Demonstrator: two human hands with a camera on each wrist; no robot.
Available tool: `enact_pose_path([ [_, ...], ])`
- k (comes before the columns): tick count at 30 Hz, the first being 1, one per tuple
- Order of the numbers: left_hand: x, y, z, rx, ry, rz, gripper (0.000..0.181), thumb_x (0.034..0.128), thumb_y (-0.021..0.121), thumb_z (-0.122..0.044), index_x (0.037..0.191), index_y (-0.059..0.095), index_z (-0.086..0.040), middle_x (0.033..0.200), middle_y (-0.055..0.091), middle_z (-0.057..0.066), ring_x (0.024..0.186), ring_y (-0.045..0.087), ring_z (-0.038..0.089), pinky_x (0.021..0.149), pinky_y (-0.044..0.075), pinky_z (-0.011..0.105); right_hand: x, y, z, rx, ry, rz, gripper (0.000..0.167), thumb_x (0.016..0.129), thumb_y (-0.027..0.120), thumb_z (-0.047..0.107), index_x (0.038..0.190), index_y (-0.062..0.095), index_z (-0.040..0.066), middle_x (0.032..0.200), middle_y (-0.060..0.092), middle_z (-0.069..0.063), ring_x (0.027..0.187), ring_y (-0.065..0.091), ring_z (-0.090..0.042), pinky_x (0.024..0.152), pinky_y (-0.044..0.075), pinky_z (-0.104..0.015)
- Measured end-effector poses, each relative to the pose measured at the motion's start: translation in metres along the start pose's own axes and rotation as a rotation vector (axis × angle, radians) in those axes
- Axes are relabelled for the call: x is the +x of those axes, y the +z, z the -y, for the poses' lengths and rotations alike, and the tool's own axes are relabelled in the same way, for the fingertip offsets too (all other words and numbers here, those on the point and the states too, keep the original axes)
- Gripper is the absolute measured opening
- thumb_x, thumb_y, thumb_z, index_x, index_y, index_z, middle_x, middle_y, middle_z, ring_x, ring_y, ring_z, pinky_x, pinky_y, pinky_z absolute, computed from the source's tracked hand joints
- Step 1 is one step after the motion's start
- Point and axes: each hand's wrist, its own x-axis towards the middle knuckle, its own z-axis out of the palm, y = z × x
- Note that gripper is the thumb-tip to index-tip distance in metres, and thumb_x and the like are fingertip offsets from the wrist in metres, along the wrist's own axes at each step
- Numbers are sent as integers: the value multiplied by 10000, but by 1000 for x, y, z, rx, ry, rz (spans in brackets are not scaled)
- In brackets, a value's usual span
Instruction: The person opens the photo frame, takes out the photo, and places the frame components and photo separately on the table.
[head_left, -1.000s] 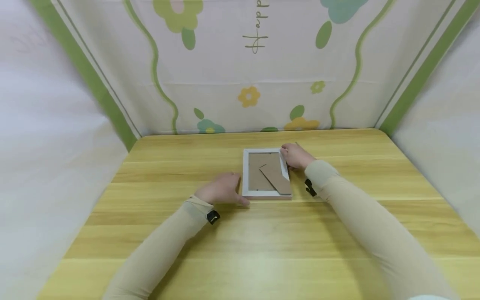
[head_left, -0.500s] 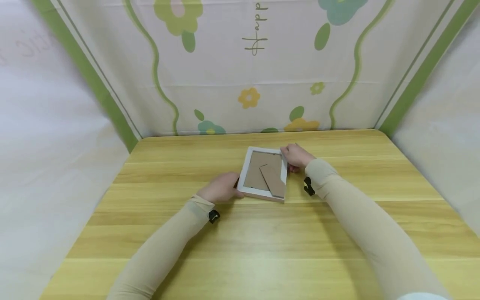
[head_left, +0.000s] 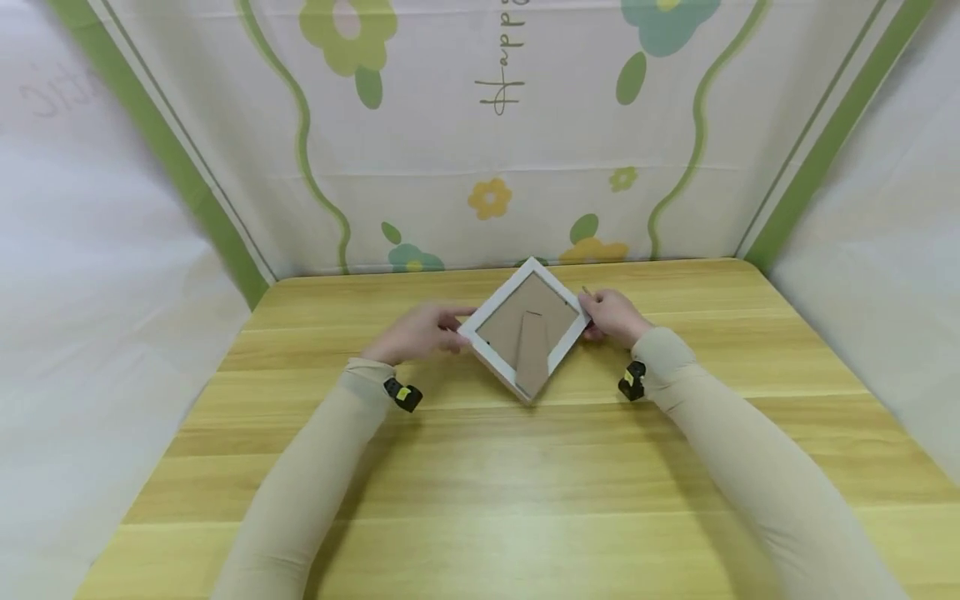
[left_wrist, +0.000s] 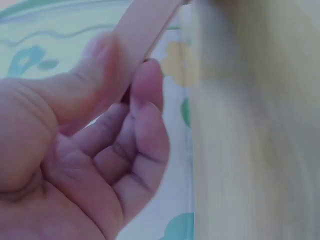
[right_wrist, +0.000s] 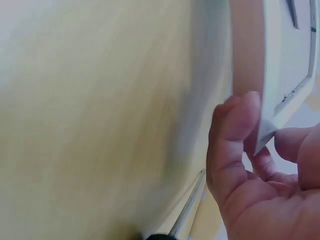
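A picture frame (head_left: 491, 310) is turned cornerwise with its back toward the head camera, showing a white border, brown cardboard backing (head_left: 506, 333) and a flat stand leg (head_left: 532, 354). It looks raised off the tabletop. At its left corner my left hand (head_left: 420, 333) pinches the pinkish side edge (left_wrist: 145, 30) between thumb and curled fingers. The opposite corner is gripped by my right hand (head_left: 615, 317), thumb on the border and fingers along the side. A thin rod (right_wrist: 187, 210) shows close to the right hand; whether it is held I cannot tell. The frame's front is hidden.
Under both arms lies a wood-grain table (head_left: 480, 500). A white cloth with flowers and green bands (head_left: 420, 133) hangs behind its far edge. Pale sheets (head_left: 97, 292) enclose the left and right sides. Each wrist wears a small black device (head_left: 403, 394).
Earlier the frame lay nearly straight, with my left hand beside its lower left corner. The left hand took hold, and the frame has turned clockwise into a diamond and come up from the table.
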Motion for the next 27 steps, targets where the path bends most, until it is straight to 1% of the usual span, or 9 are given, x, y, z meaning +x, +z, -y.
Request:
enact_pose_path([
  [4,5,-11,0,-227,-6,-126,454,959,662,-97,1403,567,-78,1062,709,137,935,685,314,869,543,459,-12,-5,-4,109,-34,-3,386,1084,399,288,1051,513,-79,821,618,-128,632,585,-129,630,526,-290],
  [7,9,-15,1,-344,-31,-196,386,986,612,-79,1368,583,-33,1121,686,175,936,688,277,881,542,431,-25,-8,-1,164,-47,1,362,1077,430,273,1076,508,-80,809,640,-117,640,584,-119,629,526,-282],
  [10,13,-15,3,-416,-63,-211,375,1004,574,-73,1374,567,-12,1161,667,191,931,686,236,935,506,475,-39,-10,2,163,-54,10,364,1074,444,254,1164,510,-93,859,647,-162,675,604,-134,663,556,-307],
  [13,17,-12,6,-445,-85,-202,367,1007,559,-56,1370,566,-1,1175,654,206,928,683,229,954,493,478,-52,-9,4,124,-77,45,399,1079,426,216,1314,483,-102,908,633,-218,715,616,-178,681,570,-343],
  [16,22,-8,11,-439,-114,-182,360,1002,553,-15,1360,563,30,1182,643,224,921,683,220,963,487,475,-61,-6,1,30,-102,84,441,1084,398,174,1421,416,-110,926,626,-247,743,630,-229,684,575,-380],
  [18,26,-6,15,-396,-130,-161,362,999,550,6,1359,557,47,1184,643,229,902,679,205,950,498,460,-66,-2,-1,-64,-121,105,441,1083,387,150,1434,399,-118,898,632,-231,734,642,-250,665,578,-393],
  [22,30,1,19,-246,-123,-102,368,1011,530,0,1375,543,52,1197,650,216,870,667,207,911,522,467,-74,7,-5,-237,-124,149,379,1078,373,128,1345,481,-119,804,639,-172,658,648,-242,600,574,-389],
  [24,31,4,19,-168,-111,-83,363,1022,519,-23,1378,545,41,1212,650,194,877,656,205,894,530,464,-78,11,-6,-290,-105,166,350,1081,364,135,1287,514,-105,779,633,-148,634,637,-222,580,566,-367],
  [27,34,8,18,-89,-111,-63,357,1032,506,-46,1378,550,29,1234,646,170,921,639,199,881,532,426,-82,16,-7,-349,-78,171,334,1087,350,157,1233,545,-71,761,629,-126,621,617,-202,567,542,-336],
])
